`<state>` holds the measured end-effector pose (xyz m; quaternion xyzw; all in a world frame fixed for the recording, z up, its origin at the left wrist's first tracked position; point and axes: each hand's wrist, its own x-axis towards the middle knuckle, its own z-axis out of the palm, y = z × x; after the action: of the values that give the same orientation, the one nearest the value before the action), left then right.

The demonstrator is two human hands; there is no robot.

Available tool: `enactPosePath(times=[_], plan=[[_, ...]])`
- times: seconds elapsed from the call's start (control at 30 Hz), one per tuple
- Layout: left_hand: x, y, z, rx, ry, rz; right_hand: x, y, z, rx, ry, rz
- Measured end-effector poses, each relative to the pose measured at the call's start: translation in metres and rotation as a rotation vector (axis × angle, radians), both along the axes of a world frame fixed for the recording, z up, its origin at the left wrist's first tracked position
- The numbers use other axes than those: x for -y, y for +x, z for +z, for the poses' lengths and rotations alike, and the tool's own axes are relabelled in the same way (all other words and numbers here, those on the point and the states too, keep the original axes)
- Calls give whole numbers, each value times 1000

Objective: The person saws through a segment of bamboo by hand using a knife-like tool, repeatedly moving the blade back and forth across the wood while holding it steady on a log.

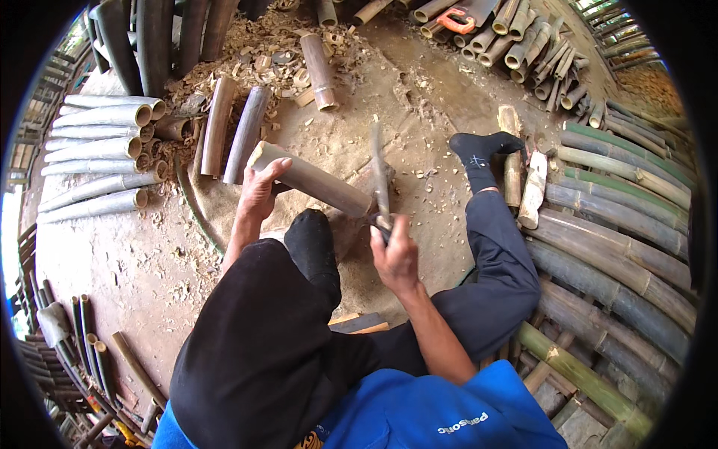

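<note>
My left hand (258,193) grips a cut bamboo section (320,182) near its upper-left end, thumb on top. The piece slants down to the right, just beyond my socked foot (310,238). My right hand (396,256) is closed round the dark handle of a long-bladed knife (380,168). Its blade points away from me, close beside the bamboo's right end; whether the two touch I cannot tell. Left of the held piece lie two more bamboo sections, one greyish (247,135) and one brown (218,126). Another section (319,72) lies farther off among wood chips.
Pale bamboo tubes (105,153) are stacked at the left. A slatted bamboo platform (613,254) lies at the right, with a whitish wooden piece (533,191) by its edge. More bamboo and an orange-handled saw (456,21) are at the far right. Shavings (258,56) litter the ground.
</note>
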<state>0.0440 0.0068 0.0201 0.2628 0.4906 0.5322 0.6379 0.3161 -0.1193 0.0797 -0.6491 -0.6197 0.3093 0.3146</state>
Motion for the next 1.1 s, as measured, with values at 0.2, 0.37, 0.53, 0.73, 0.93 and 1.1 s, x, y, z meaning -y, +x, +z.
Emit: enactPosePath(times=[0.2,0.37,0.53,0.73,0.93,1.1], plan=[[1,16,7,106,-49,225,-17,-7,27,241,-368,66],[3,20,9,1,-53,291,-8,-12,37,-16,156,9],[1,28,14,-32,-31,292,-19,12,-12,389,-457,6],[1,-1,1,8,3,69,-15,-4,47,-12,16,71],[0,2,9,-22,148,8,-16,14,-15,353,-438,49],[7,-14,12,25,33,-84,-13,-1,38,43,-52,70]])
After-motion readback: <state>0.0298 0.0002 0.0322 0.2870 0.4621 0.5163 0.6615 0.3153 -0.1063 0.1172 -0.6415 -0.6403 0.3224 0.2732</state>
